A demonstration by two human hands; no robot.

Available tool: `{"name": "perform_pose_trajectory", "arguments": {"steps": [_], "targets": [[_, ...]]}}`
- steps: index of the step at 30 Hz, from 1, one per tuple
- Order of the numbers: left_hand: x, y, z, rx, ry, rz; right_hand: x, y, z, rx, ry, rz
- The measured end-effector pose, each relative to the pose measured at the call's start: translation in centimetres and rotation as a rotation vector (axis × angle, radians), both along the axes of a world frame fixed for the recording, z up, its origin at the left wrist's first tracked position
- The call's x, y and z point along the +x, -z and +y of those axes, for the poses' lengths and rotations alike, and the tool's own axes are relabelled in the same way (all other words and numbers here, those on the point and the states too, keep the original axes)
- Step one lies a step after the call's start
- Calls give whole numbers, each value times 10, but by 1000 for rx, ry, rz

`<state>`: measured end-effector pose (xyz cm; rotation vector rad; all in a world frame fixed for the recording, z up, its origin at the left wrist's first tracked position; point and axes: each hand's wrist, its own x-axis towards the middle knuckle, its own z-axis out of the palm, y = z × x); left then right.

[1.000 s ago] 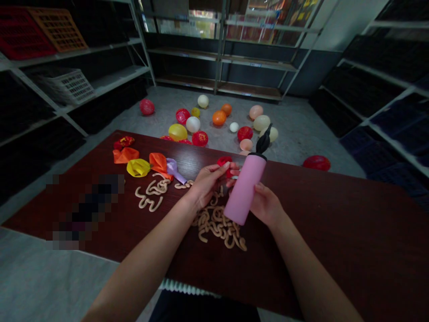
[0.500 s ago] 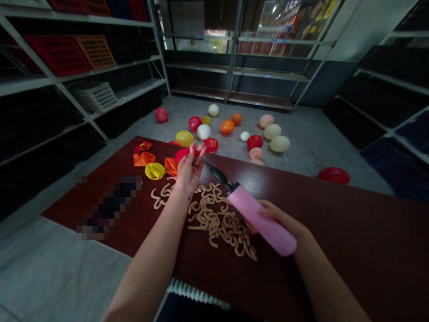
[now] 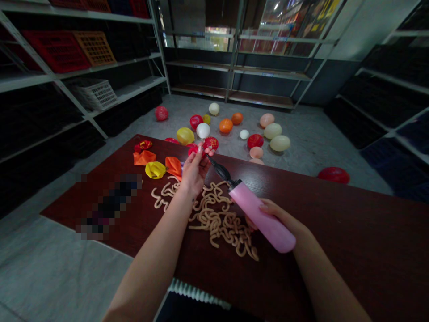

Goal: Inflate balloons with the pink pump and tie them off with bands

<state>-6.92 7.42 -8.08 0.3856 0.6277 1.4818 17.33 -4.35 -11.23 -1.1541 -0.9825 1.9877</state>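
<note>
My right hand [image 3: 281,217] is wrapped around a pink balloon pump [image 3: 256,212], which slants up and to the left with its black nozzle foremost. At the nozzle tip is my left hand [image 3: 196,172], palm turned up and fingers curled around a limp red balloon [image 3: 193,151]. The fingers partly hide the balloon, and I cannot tell whether its neck is on the nozzle. Below both hands lies a heap of tan, curly long balloons [image 3: 224,219]. Flat orange [image 3: 173,165] and yellow [image 3: 155,170] balloons rest left of my left hand.
The dark brown table [image 3: 335,232] stretches to the right. A blurred-out dark object [image 3: 114,203] lies on its left part. Several inflated balloons, among them a yellow one [image 3: 185,135], are on the floor beyond. Metal shelves [image 3: 197,89] stand behind and at both sides.
My left hand has shifted slightly right with the red balloon, and less of the balloon shows. The pump has stayed nearly in place in my right hand.
</note>
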Motion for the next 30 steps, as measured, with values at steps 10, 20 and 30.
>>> {"name": "perform_pose_trajectory", "arguments": {"steps": [10, 20, 30], "targets": [[0, 2, 2, 19, -42, 17, -4, -3, 0, -45, 37, -35], [16, 5, -7, 97, 58, 67, -9, -9, 5, 7, -18, 19], [18, 1, -16, 98, 275, 22, -15, -16, 6, 71, -79, 68]]}}
